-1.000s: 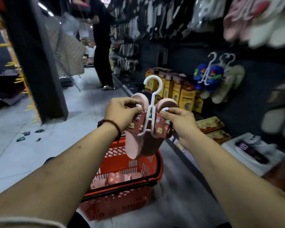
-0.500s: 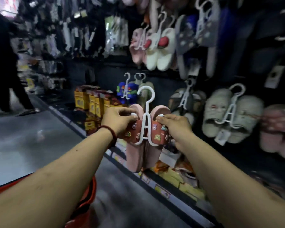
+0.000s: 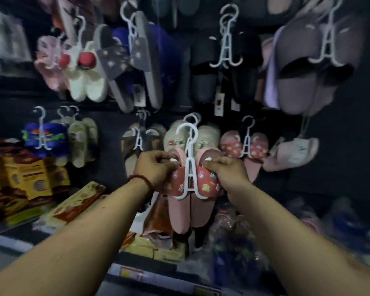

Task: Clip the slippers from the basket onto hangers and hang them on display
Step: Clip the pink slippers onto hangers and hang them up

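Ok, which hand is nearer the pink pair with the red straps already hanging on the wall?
Right. The right hand grips the held slippers just below and left of that hanging pink pair; the left hand grips them farther left, beyond the white hanger.

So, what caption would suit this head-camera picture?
Left hand and right hand hold pink slippers clipped on a white hanger before a wall of hung slippers.

Dim shop, dark display wall (image 3: 350, 167)
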